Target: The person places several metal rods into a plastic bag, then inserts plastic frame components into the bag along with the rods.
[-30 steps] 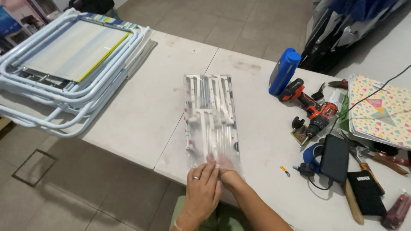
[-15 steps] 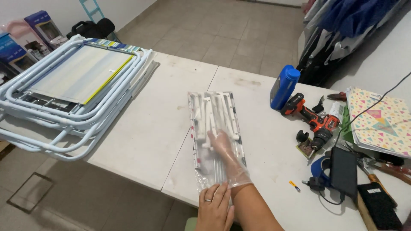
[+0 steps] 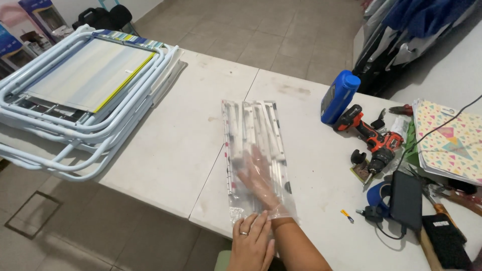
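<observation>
Head view. A clear plastic bag (image 3: pixel 253 150) of long white strips lies flat along the middle of the white surface (image 3: pixel 170 150), its open mouth toward the near edge. The right hand (image 3: pixel 256 173) is pushed inside the bag through that mouth, palm down, its fingers (image 3: pixel 248 163) spread and flat over the strips, clenched on nothing. The left hand (image 3: pixel 251 241), a ring on one finger, rests outside at the near edge, its fingers laid loosely on the bag's mouth and pinning the film to the surface rather than gripping it.

To the left lie folded chairs (image 3: pixel 75 95) of pale blue tubing, stacked flat and well apart from the bag. To the right, beyond a bare stretch of surface, stand a blue bottle (image 3: pixel 339 98) and a red and black drill (image 3: pixel 371 140); nearer the edge are a black case (image 3: pixel 406 200) and a small yellow bit (image 3: pixel 345 215). A patterned folder (image 3: pixel 452 140) lies at the far right.

Handling, as a judgement: the film looks thin, soft and slippery, likely to crumple and slide under a palm, so it is best held at the mouth edge. The strips look light, stiff and narrow, and probably come out most easily when gripped together near their nearer ends.
</observation>
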